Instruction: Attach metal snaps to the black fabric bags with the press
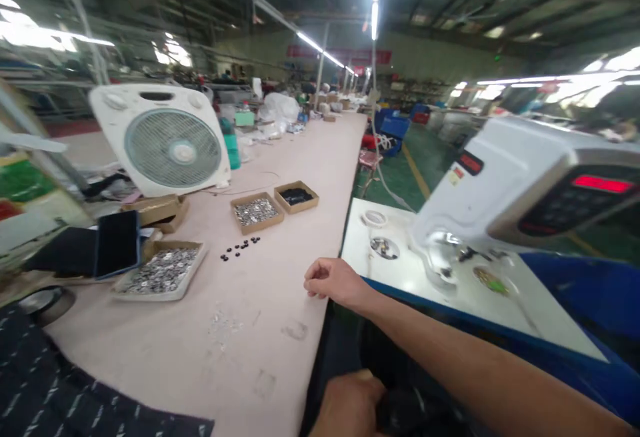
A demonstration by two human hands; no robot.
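Note:
My right hand [336,282] hovers at the right edge of the pink tabletop [260,330], its fingers curled together. Anything between those fingertips is hidden. Low in the view, my left hand [349,407] is blurred and closed against dark black cloth [407,410] by the table edge. Left of my right hand lie several small black snap-like pieces [241,246]. Behind them stand a cardboard tray of small silvery metal parts [256,213] and a cardboard tray of black pieces [296,195]. A larger pale tray of metal parts [163,271] sits farther left.
A white machine [505,177] with a red display stands at right on a white worktop [400,270], which has small parts bowls. At left are a box fan [173,140], a dark phone [117,243] and black cloth with white marks [65,383].

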